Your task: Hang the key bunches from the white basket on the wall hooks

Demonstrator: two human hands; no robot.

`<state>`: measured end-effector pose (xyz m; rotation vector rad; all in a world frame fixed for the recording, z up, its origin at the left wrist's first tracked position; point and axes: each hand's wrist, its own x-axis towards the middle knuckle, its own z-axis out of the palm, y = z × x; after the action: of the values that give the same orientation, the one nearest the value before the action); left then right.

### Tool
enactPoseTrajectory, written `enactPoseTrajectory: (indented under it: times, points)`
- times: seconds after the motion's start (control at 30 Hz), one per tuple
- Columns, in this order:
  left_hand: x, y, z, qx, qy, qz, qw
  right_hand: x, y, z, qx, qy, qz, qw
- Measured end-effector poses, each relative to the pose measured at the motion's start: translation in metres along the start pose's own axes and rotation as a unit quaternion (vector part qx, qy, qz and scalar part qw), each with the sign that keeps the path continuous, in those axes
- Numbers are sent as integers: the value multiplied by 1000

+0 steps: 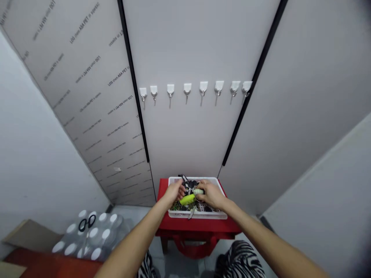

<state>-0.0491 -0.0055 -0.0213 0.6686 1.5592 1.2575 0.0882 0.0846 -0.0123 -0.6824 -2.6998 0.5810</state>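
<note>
A white plastic basket [198, 216] full of small mixed items, with keys and key rings seemingly among them, stands in front of me. My right hand [213, 195] reaches in from the right, thumb and fingers closed around a small pale green rounded object [198, 191]. At the basket's left side is my left hand [174, 192], its fingers curled together; what they hold, if anything, is hidden. A bright yellow-green object [187, 199] lies between the hands, just below the left fingertips. A black strap with white lettering [183, 178] hangs over the far rim.
Under the basket is a red-covered stool [199, 227] with a red strap loop [195, 250] in front. Several white hooks [187, 88] line the panel ahead. Bottom left, black-handled scissors [87, 223] rest on packed bottles [94, 233], beside a cardboard flap [33, 235].
</note>
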Motion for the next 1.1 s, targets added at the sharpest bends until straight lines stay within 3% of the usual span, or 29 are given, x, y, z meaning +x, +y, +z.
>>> enactPoseTrajectory:
  times: [0.1,0.2,0.33,0.43,0.53,0.67,0.77,0.83,0.9,1.0,1.1]
  points:
    - [-4,2,5,35,-1,23,999,3,-6,-15,93,-9,28,995]
    - [-12,10,11,40,-20,88,995,8,-13,-35,224,22,72,972]
    - [-20,21,16,4,-82,113,990,12,-27,-55,398,57,134,906]
    - [-24,29,17,-20,-81,111,990,14,-39,-63,496,64,164,850]
    - [-30,41,19,-51,-72,146,985,17,-51,-69,535,76,155,827]
    - [-42,63,24,-13,16,299,954,23,-61,-71,505,90,167,842]
    - [-45,79,27,45,44,389,919,23,-63,-67,488,85,163,853]
    - [-42,89,25,32,58,363,929,23,-62,-68,490,67,157,855]
    - [-38,99,21,9,65,311,948,23,-62,-73,458,65,149,874]
    - [-35,115,10,36,32,281,958,31,-70,-88,380,132,96,911]
    - [-37,126,0,86,-3,283,955,48,-89,-102,365,160,24,917]
